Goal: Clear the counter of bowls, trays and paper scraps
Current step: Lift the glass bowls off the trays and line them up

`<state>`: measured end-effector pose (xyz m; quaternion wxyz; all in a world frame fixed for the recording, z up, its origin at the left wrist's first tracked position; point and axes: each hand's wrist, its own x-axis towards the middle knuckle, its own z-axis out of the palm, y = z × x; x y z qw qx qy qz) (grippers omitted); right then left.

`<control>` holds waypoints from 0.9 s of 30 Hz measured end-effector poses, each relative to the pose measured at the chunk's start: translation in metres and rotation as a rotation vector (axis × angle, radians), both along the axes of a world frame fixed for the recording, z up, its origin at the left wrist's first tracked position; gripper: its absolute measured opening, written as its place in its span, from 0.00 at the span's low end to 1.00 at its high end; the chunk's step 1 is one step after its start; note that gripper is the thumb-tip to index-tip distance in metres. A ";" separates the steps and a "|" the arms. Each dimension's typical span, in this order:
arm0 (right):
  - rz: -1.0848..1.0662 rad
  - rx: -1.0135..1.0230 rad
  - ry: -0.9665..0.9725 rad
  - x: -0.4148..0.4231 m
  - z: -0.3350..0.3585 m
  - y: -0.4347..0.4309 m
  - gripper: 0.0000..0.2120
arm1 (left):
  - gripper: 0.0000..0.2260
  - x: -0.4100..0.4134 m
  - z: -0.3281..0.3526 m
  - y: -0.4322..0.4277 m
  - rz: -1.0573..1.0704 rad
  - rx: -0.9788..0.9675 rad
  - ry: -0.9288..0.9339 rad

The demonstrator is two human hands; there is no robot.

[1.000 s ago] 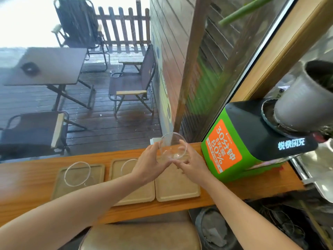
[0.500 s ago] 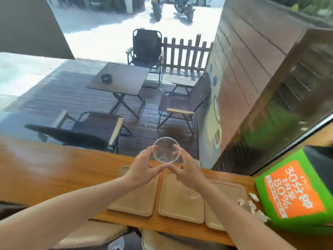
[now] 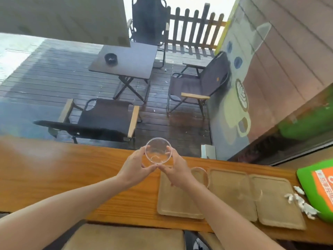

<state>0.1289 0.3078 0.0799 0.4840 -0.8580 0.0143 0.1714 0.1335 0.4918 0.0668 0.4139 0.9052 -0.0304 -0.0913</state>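
The left hand (image 3: 135, 168) and right hand (image 3: 177, 171) are holding a clear bowl (image 3: 158, 150) up between them, above the far edge of the counter (image 3: 54, 168) and just left of the trays (image 3: 232, 204). Each hand is curling its fingers round its own side of the bowl, thumbs nearly meeting at the near rim. Three trays are lying side by side, two other bowls (image 3: 201, 175) are sitting on them, and scraps (image 3: 302, 202) are lying beside a green box (image 3: 310, 179).

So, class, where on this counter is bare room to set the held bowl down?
Free: the bare counter wood left of the leftmost tray. Crowded: rightward, three trays side by side carrying bowls, then paper scraps beside the green box.
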 end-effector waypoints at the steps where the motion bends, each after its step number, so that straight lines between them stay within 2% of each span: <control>1: -0.017 -0.005 0.026 0.003 -0.006 0.010 0.34 | 0.32 0.004 -0.008 0.008 -0.001 0.007 0.015; 6: -0.098 0.006 0.133 0.019 -0.038 0.049 0.30 | 0.35 0.027 -0.051 0.041 -0.021 0.034 0.080; 14: -0.136 -0.002 0.211 0.036 -0.087 0.081 0.31 | 0.35 0.042 -0.103 0.065 -0.032 0.033 0.143; 27: -0.165 0.009 0.266 0.036 -0.102 0.091 0.34 | 0.34 0.044 -0.116 0.078 -0.064 0.045 0.216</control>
